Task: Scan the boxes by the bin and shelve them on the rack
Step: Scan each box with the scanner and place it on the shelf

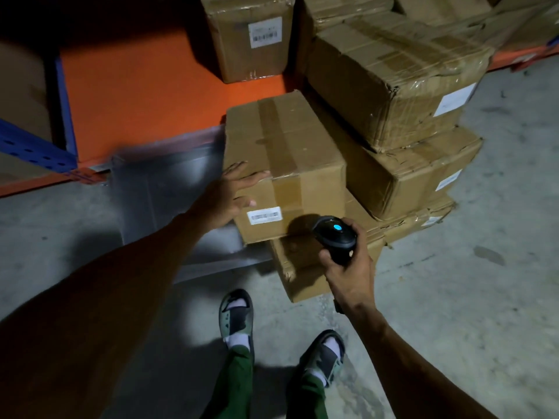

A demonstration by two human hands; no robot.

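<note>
The person stood over a pile of brown boxes on the grey floor, just in front of the orange rack (145, 95). The top box (284, 164) of the near pile was the one being scanned. It sat on a lower box (302, 267), and its far end reached over the edge of the rack. The left hand (230, 195) lay flat and open on the box's near left corner, fingers spread, holding nothing, only steadying it. The right hand (348, 258) was wrapped tight around the black scanner (334, 235), just to the right of the box's front face. A small blue light glowed on top of the scanner. The white label (264, 215) was low on that front face, between the two hands. To do this step well, the person would likely need to turn the scanner's nose more to the left so that it faced the label straight on, and hold it a little way back so the whole label fit in. The left hand should probably stay pressed down so the box would not slide off the lower box. No bin could be seen.
</note>
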